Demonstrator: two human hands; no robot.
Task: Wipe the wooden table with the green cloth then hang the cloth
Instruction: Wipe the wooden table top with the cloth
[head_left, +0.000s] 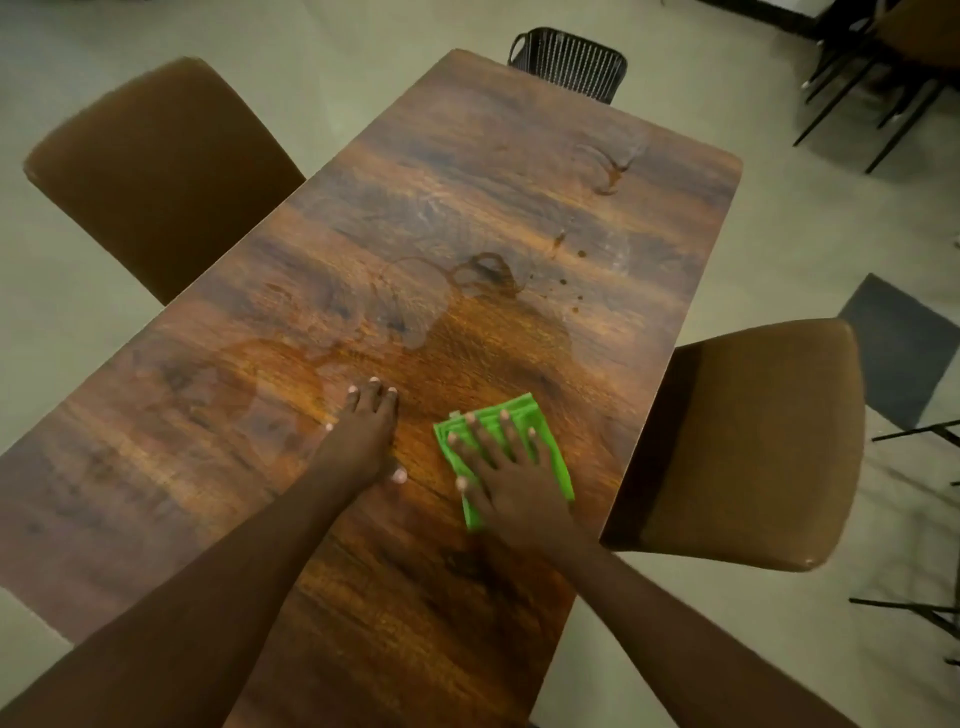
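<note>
The wooden table (467, 182) runs away from me, with wet streaks and dark spill marks (488, 275) across its middle. A folded green cloth (545, 436) lies flat on the near right part of the top. My right hand (506, 467) presses down on the cloth with fingers spread. My left hand (363, 436) rests flat on the bare wood just left of the cloth, fingers together, holding nothing.
A brown padded chair (156, 171) stands at the table's left side and another (753, 447) at its right side. A black slatted chair (571, 62) sits at the far end. Dark-legged furniture (872, 67) stands at the far right on the pale floor.
</note>
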